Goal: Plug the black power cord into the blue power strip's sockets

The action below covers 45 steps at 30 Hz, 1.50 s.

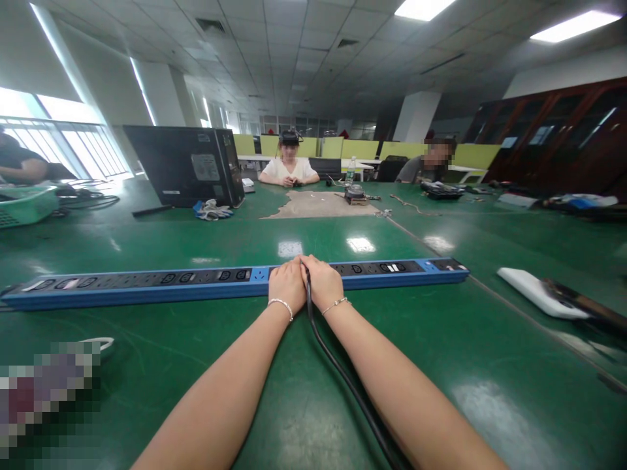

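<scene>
A long blue power strip (147, 292) with a row of black sockets lies across the green table. Near its middle, my left hand (288, 285) is closed over the strip, its knuckles touching my other hand. My right hand (323, 281) is pressed over the strip beside it, closed around the end of a black power cord (337, 365). That cord runs from between the hands back toward me, under my right forearm. The cord's plug and the socket beneath my fingers are hidden.
A black computer tower (181, 166) and gloves (213, 210) stand beyond the strip. A green basket (27, 207) is far left; a white object (539, 294) lies right. Two people (289, 166) sit across the table, another at far left. A blurred-out item (49, 391) lies near left.
</scene>
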Motion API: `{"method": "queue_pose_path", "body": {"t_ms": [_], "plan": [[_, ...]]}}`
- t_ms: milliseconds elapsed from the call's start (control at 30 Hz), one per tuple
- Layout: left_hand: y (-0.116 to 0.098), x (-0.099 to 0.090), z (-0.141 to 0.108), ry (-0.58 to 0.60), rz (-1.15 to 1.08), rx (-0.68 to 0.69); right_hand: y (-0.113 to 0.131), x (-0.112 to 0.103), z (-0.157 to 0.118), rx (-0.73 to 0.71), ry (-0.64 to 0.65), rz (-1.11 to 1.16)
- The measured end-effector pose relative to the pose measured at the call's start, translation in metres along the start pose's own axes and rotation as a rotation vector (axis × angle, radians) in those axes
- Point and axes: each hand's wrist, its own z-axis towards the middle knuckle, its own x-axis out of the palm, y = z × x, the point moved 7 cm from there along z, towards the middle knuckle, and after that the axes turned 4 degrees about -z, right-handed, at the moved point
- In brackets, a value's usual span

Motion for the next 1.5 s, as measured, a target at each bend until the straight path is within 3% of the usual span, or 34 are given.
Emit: {"method": "queue_pose_path", "body": {"t_ms": [200, 500, 767, 1000, 1300, 1500], "plan": [[0.0, 0.0, 0.0, -0.002, -0.05, 0.023, -0.005, 0.003, -0.002, 0.095, 0.04, 0.026], [-0.004, -0.002, -0.004, 0.008, -0.092, 0.114, -0.008, -0.003, -0.016, 0.083, 0.07, 0.065], [-0.004, -0.002, -0.001, 0.043, -0.095, 0.079, -0.027, 0.002, -0.022, 0.002, 0.151, 0.282], [-0.007, -0.006, 0.004, 0.075, -0.107, 0.012, -0.032, 0.009, -0.027, -0.066, 0.182, 0.215], [-0.002, -0.005, 0.006, -0.015, -0.218, 0.002, -0.034, 0.01, -0.028, -0.034, 0.041, 0.194], [0.0, -0.005, 0.01, -0.12, -0.394, 0.008, -0.034, 0.011, -0.027, -0.055, 0.026, 0.13]]}}
